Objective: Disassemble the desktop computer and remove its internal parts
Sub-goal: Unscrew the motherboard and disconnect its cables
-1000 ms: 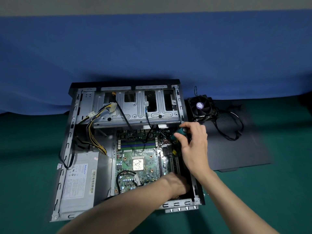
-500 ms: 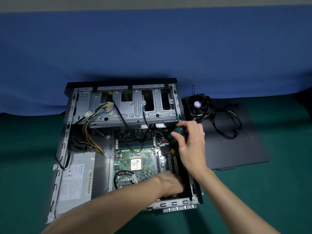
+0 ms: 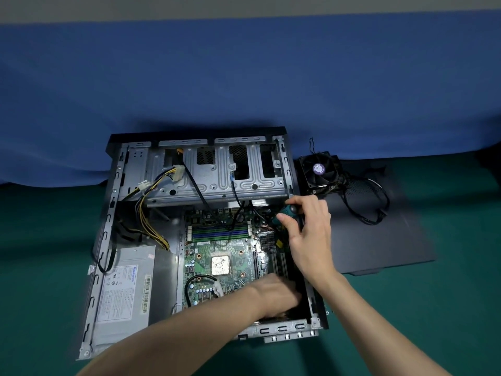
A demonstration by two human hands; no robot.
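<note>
- Head view: an open case (image 3: 108,240) lies flat on the green worktop (image 3: 406,327), left of centre in the frame. Its far edge sits against a blue cloth (image 3: 244,77).
- Inside the case, the motherboard (image 3: 233,248) fills the middle, with a silvery square chip (image 3: 220,265) at its centre.
- A grey power supply (image 3: 124,289) sits in the lower left part of the case, and a metal drive cage (image 3: 217,175) spans its upper edge.
- Yellow and black cables (image 3: 147,213) run from the cage's left end down toward the power supply.
- The right grip (image 3: 309,234) is curled round the teal handle of a screwdriver (image 3: 287,211). It is above the motherboard's upper right corner, close to the case's right wall. The hand hides whatever lies below the handle.
- The left grip (image 3: 276,294) reaches across the lower part of the case into its lower right corner. It is blurred and its fingers are hidden, so I cannot tell whether it is spread or pinching anything.
- A black fan (image 3: 321,170) with a looped cable rests on a dark side panel (image 3: 379,248), just right of the case.
</note>
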